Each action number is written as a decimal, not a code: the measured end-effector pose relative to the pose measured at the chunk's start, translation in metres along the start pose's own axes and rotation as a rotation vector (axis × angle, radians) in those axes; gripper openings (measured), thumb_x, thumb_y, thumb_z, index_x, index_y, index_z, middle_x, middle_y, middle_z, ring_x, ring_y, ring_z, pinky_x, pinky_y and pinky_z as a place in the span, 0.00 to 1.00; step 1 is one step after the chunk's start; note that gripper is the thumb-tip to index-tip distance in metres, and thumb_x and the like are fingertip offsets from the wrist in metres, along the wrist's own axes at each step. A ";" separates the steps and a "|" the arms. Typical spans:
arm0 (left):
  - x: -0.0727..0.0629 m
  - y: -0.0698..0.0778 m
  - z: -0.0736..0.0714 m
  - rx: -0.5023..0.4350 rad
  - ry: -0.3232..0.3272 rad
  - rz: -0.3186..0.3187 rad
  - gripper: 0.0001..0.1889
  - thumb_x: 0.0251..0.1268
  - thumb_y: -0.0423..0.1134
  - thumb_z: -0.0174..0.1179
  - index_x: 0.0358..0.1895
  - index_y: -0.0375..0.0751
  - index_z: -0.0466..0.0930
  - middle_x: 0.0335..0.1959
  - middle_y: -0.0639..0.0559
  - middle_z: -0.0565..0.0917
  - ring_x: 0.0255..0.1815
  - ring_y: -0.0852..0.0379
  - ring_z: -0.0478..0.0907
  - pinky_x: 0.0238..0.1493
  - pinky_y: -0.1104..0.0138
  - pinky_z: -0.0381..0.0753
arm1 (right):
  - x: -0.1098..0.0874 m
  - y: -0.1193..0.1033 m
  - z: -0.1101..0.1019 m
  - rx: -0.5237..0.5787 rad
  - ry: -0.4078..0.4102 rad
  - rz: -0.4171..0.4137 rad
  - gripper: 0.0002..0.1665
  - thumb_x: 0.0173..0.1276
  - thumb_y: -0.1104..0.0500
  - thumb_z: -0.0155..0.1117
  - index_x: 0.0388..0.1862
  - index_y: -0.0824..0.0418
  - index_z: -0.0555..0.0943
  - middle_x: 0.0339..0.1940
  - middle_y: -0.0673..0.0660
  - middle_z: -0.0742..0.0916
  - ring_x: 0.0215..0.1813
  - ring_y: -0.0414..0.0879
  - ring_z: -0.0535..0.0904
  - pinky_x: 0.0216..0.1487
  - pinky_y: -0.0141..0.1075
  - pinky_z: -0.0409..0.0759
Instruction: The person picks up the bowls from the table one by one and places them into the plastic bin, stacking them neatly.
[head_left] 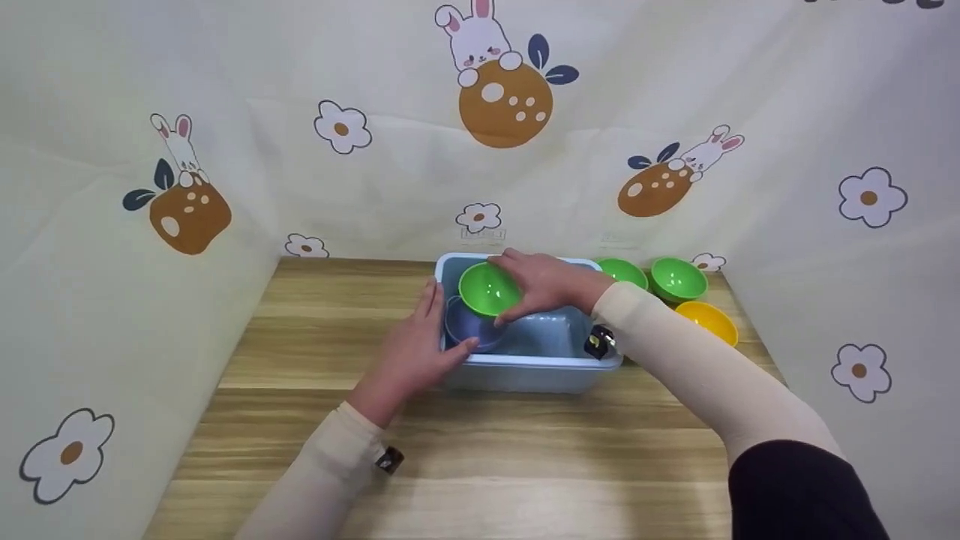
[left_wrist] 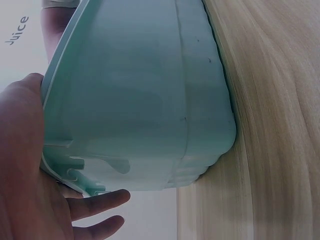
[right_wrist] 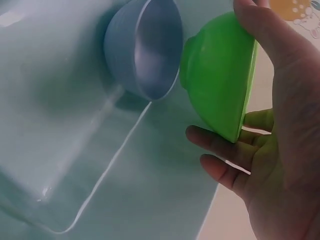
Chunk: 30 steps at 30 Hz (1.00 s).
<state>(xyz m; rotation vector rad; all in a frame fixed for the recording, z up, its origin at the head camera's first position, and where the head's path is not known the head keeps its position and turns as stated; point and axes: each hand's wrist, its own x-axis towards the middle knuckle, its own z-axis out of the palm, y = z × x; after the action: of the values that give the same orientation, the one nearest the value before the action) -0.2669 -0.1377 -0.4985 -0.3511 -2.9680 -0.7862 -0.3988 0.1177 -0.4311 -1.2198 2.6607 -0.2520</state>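
One green bowl [head_left: 486,291] clamped between right hand [head_left: 551,281] thumb and fingers, spread to bowl width. Left hand [head_left: 412,349]: thumb apart from straight fingers, touching bin [head_left: 532,376] rim. Inside bin, just under grip: blue bowl [head_left: 469,330]. Right of grip: two more green bowls [head_left: 679,280], yellow bowl [head_left: 709,322], right sleeve [head_left: 675,356] partly blocking. Bowls smooth, glossy; table [head_left: 337,322] wood-grain.

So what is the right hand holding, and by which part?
A green bowl, by its rim: the right hand grips it between thumb and fingers.
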 end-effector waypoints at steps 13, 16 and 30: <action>-0.001 0.002 -0.001 -0.036 0.008 0.015 0.61 0.74 0.77 0.58 0.92 0.36 0.43 0.93 0.39 0.43 0.75 0.26 0.75 0.70 0.39 0.80 | 0.012 0.000 0.015 -0.096 -0.041 -0.073 0.73 0.59 0.18 0.74 0.89 0.61 0.62 0.72 0.60 0.80 0.62 0.54 0.83 0.68 0.49 0.83; -0.001 0.002 -0.001 -0.035 0.010 0.013 0.61 0.74 0.76 0.58 0.91 0.36 0.43 0.93 0.39 0.42 0.75 0.27 0.75 0.70 0.39 0.81 | 0.014 0.001 0.019 -0.103 -0.038 -0.085 0.72 0.60 0.19 0.75 0.89 0.61 0.63 0.73 0.59 0.79 0.60 0.52 0.84 0.65 0.47 0.85; -0.001 0.003 -0.001 -0.025 -0.011 -0.024 0.61 0.73 0.78 0.56 0.92 0.41 0.41 0.94 0.43 0.41 0.80 0.29 0.70 0.74 0.39 0.77 | 0.023 0.001 0.038 -0.122 -0.073 -0.061 0.70 0.60 0.20 0.75 0.88 0.59 0.64 0.68 0.56 0.80 0.57 0.48 0.82 0.61 0.43 0.86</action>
<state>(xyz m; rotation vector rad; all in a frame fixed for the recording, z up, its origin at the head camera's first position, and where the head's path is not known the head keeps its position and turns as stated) -0.2653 -0.1357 -0.4965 -0.3229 -2.9801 -0.8274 -0.4050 0.0982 -0.4704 -1.3213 2.6131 -0.0540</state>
